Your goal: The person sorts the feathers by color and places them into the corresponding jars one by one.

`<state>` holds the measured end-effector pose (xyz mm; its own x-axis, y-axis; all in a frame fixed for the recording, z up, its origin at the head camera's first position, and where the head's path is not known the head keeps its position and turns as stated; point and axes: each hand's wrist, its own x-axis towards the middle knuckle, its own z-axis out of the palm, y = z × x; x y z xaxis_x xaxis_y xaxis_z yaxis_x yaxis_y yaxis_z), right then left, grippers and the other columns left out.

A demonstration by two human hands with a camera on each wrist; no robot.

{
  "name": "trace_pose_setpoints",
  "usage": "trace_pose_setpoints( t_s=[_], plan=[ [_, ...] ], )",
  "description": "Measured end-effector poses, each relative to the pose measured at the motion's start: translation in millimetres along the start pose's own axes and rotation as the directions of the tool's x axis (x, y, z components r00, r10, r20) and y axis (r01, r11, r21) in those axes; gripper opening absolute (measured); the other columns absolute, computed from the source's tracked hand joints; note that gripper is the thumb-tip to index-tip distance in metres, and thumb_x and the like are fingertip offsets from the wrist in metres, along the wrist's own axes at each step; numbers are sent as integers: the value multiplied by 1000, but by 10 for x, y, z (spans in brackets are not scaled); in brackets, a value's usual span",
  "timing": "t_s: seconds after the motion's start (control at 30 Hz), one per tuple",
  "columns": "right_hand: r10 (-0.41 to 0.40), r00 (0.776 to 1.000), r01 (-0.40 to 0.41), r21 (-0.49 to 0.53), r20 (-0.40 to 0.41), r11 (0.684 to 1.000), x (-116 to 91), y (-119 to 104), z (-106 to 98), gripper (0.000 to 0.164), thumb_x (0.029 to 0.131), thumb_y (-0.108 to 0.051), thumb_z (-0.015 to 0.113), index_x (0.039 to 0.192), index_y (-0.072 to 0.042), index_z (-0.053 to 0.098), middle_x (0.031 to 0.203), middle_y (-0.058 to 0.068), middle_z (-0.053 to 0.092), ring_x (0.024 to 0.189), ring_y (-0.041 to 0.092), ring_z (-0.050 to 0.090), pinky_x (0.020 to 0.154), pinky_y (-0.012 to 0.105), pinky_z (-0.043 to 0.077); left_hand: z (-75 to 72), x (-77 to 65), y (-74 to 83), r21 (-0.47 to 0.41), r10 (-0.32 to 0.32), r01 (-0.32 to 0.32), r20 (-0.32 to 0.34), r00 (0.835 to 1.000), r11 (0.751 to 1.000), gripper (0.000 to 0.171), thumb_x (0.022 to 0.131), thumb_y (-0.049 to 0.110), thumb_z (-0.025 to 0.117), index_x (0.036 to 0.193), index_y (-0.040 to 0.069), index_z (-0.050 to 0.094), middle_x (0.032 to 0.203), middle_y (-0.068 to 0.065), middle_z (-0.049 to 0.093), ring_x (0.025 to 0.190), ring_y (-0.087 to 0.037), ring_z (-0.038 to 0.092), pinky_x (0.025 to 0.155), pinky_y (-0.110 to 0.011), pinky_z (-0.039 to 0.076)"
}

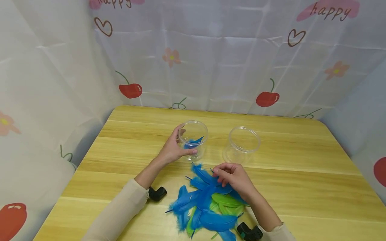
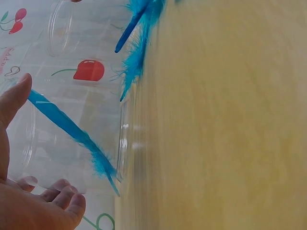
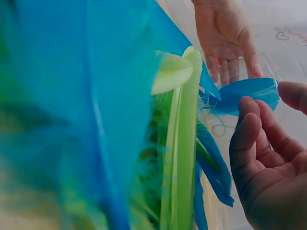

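Observation:
On the left of the pair, a clear plastic jar [image 1: 193, 134] stands on the table, and a blue feather [image 2: 72, 129] leans inside it. My left hand [image 1: 175, 147] grips this jar, thumb on the near side and fingers around the far side. A heap of blue feathers [image 1: 205, 197] and green feathers [image 1: 227, 202] lies in front. Over the heap's far right edge is my right hand [image 1: 236, 179], its fingers bent. In the right wrist view its thumb [image 3: 293, 96] and fingertips [image 3: 252, 105] stand apart, with a blue feather [image 3: 249, 92] visible behind them.
A second clear jar [image 1: 244, 140] stands to the right of the gripped one, with no feather seen in it. Black wrist devices [image 1: 157, 193] show at both wrists. A printed white curtain [image 1: 211, 60] hangs behind the wooden table [image 1: 307, 190].

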<state>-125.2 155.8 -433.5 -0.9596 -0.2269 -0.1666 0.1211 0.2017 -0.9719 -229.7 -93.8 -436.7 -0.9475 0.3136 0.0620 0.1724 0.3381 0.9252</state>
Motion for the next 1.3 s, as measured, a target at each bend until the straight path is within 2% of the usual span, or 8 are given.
trace_pose_setpoints(
  t_s=[0.23, 0.43, 0.6, 0.77, 0.97, 1.17, 1.3],
  plan=[
    [-18, 998, 24, -112, 53, 993, -19, -17, 10, 28, 98, -17, 63, 106, 9, 68, 86, 11, 69, 67, 17, 60, 55, 27, 51, 4, 4, -3, 2, 1, -1, -5, 1000, 1000, 105, 75, 31, 89, 156, 22, 22, 154, -17, 37, 136, -42, 38, 108, -55, 35],
    [-14, 999, 22, -157, 51, 987, -17, 7, 19, 24, 97, -16, 65, 104, 7, 69, 83, 9, 69, 67, 19, 60, 54, 28, 50, 3, 5, -6, 9, 7, -7, 0, 1000, 1000, 106, 75, 32, 88, 156, 21, 21, 154, -17, 36, 136, -43, 38, 108, -55, 35],
    [-6, 996, 23, -198, 88, 980, -5, 52, 32, 21, 97, -16, 66, 101, 4, 70, 78, 6, 68, 65, 19, 59, 50, 29, 48, 2, 4, -3, 7, 7, -7, -1, 1000, 1000, 106, 75, 32, 89, 156, 21, 21, 154, -17, 36, 136, -43, 38, 108, -56, 35],
    [-17, 993, 42, -214, 117, 976, -2, 61, 27, 19, 95, -15, 67, 100, 4, 70, 80, 6, 68, 63, 18, 59, 49, 27, 48, -1, -1, 8, 3, 0, 0, 0, 1000, 1000, 106, 75, 31, 89, 156, 22, 21, 154, -17, 36, 137, -42, 38, 108, -55, 35],
    [2, 987, 45, -292, 159, 955, -1, 64, 25, 18, 93, -18, 70, 94, -1, 72, 75, 3, 66, 61, 16, 56, 48, 25, 47, -2, -1, 8, 8, -11, 11, -2, 1000, 1000, 106, 75, 32, 89, 156, 23, 21, 154, -16, 36, 137, -42, 38, 108, -56, 35],
    [28, 977, 33, -280, 212, 959, -2, 68, 22, 16, 90, -17, 73, 92, -1, 72, 74, 2, 65, 60, 13, 54, 48, 22, 45, -4, 0, 8, 5, -7, 7, 0, 1000, 1000, 107, 75, 31, 89, 156, 22, 21, 154, -16, 36, 137, -42, 37, 109, -55, 34],
    [14, 971, 51, -263, 240, 963, -3, 72, 20, 14, 87, -13, 76, 92, 1, 72, 76, 2, 67, 57, 9, 54, 47, 20, 43, -1, 5, -2, -2, -3, 3, 2, 1000, 1000, 107, 75, 30, 89, 156, 22, 20, 154, -16, 36, 137, -42, 37, 109, -54, 34]
  ],
)
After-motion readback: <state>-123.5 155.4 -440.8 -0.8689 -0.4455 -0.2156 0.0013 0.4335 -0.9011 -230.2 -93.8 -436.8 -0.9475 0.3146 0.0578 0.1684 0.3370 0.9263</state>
